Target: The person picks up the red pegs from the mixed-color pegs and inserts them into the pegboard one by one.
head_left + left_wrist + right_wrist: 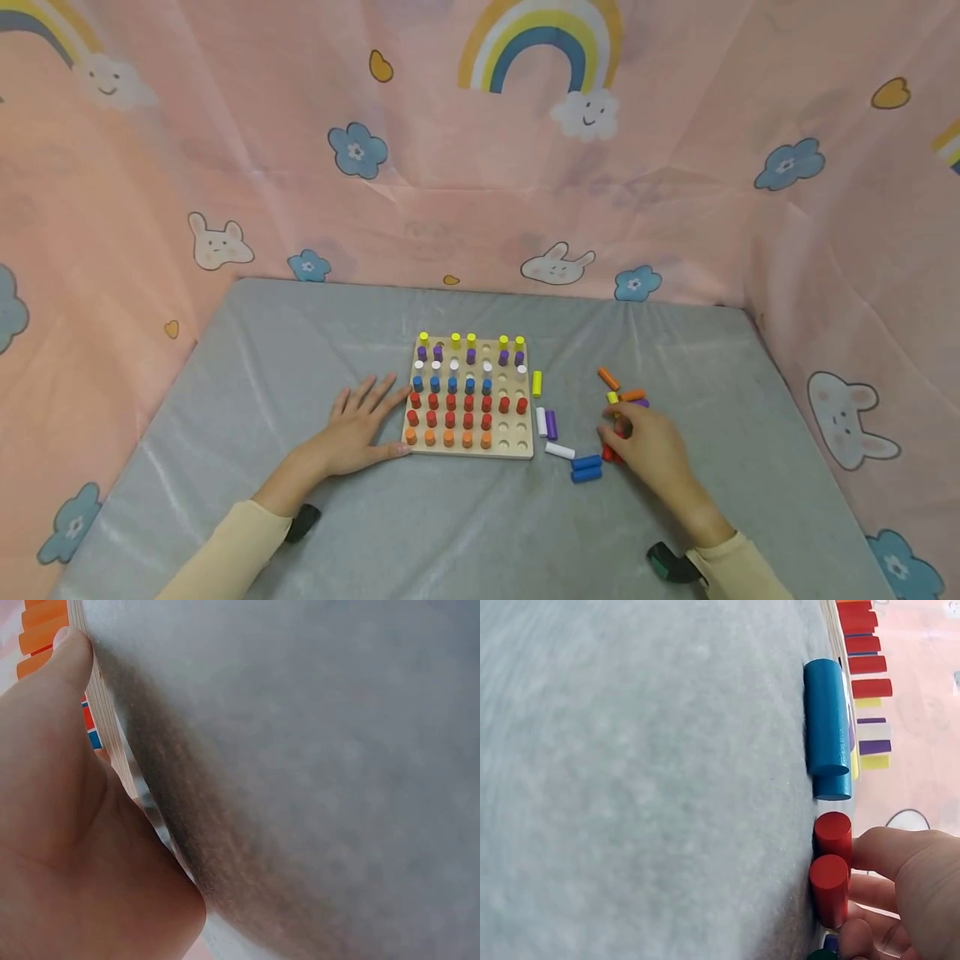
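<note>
A wooden pegboard [517, 433] holds rows of upright coloured pegs, with several bare holes towards its right side. My left hand [356, 433] lies spread at the board's left edge, its thumb touching the lower corner and a fingertip at the side. In the left wrist view the thumb [71, 660] rests against the board's edge beside orange pegs. Over the loose pile at right, my right hand [648, 442] has bent fingers around red pegs [830, 889] on the table. Whether it pinches one is hidden by the hand.
Loose blue pegs [587, 475], white pegs [559, 450], a purple peg [551, 425] and a yellow peg [536, 383] lie between board and right hand. Orange pegs [608, 379] lie beyond that hand. A grey cloth covers the table [420, 533]; pink printed fabric [450, 208] surrounds it.
</note>
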Motion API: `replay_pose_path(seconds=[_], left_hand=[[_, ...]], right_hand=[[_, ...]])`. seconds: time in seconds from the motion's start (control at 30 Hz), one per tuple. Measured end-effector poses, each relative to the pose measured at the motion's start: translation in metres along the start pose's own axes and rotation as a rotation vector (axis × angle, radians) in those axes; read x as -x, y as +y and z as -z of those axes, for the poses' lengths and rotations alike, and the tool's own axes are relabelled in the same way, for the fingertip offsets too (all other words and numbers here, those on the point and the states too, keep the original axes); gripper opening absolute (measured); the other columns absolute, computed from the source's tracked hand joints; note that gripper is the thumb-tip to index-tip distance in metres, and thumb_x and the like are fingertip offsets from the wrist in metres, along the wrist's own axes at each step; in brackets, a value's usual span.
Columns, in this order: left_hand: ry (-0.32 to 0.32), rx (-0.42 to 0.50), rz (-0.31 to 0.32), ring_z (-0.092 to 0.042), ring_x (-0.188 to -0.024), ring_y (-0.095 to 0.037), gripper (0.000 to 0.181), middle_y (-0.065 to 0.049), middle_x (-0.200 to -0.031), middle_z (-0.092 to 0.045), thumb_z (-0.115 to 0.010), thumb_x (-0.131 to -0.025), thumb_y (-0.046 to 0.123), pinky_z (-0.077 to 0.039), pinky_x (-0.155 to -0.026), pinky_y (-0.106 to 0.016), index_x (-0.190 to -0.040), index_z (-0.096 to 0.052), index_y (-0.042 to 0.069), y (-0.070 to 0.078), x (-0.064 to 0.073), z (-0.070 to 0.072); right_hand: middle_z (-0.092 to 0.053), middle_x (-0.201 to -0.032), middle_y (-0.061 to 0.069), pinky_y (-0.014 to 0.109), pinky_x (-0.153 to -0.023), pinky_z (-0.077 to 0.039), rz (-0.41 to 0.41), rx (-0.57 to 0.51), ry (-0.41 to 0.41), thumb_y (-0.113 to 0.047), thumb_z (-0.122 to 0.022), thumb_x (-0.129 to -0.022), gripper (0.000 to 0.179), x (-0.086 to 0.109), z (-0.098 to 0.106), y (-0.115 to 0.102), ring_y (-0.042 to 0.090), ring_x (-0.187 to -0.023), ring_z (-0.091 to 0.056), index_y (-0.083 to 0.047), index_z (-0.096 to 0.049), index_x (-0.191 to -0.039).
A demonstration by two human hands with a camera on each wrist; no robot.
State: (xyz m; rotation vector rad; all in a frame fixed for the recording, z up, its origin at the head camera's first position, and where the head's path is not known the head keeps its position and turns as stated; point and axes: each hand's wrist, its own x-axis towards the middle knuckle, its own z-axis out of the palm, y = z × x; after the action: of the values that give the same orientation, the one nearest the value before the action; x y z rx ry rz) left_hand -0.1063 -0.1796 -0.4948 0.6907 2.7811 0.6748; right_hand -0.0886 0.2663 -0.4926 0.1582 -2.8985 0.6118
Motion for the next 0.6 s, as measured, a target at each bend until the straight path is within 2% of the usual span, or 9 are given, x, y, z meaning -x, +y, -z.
replay_pose_path(seconds=[0.3, 0.6], left_hand=[[-0.006, -0.030, 0.015, -0.012, -0.152, -0.045, 0.088, -0.014, -0.167, -0.017, -0.064, -0.088, 0.059, -0.008, -0.114, -0.073, -0.158, -0.025, 0.023, 0.0016, 0.0002, 0.0010], [-0.006, -0.023, 0.022, -0.008, -0.153, -0.043, 0.091, -0.011, -0.168, -0.014, -0.056, -0.086, 0.071, -0.005, -0.115, -0.071, -0.159, -0.021, 0.028, -0.0063, -0.0022, -0.0072]], right_hand=[[-0.057, -0.069, -0.003, 0.023, -0.052, -0.033, -0.044, 0.003, -0.045, -0.025, -0.079, -0.081, 0.025, 0.0013, 0.0008, -0.0014, 0.011, -0.059, -0.044, -0.010, -0.073, -0.100], [-0.050, -0.062, -0.005, 0.022, -0.052, -0.031, -0.062, -0.020, -0.027, -0.023, -0.079, -0.082, 0.021, 0.0082, 0.0030, -0.0076, 0.008, -0.055, -0.040, -0.010, -0.074, -0.098]])
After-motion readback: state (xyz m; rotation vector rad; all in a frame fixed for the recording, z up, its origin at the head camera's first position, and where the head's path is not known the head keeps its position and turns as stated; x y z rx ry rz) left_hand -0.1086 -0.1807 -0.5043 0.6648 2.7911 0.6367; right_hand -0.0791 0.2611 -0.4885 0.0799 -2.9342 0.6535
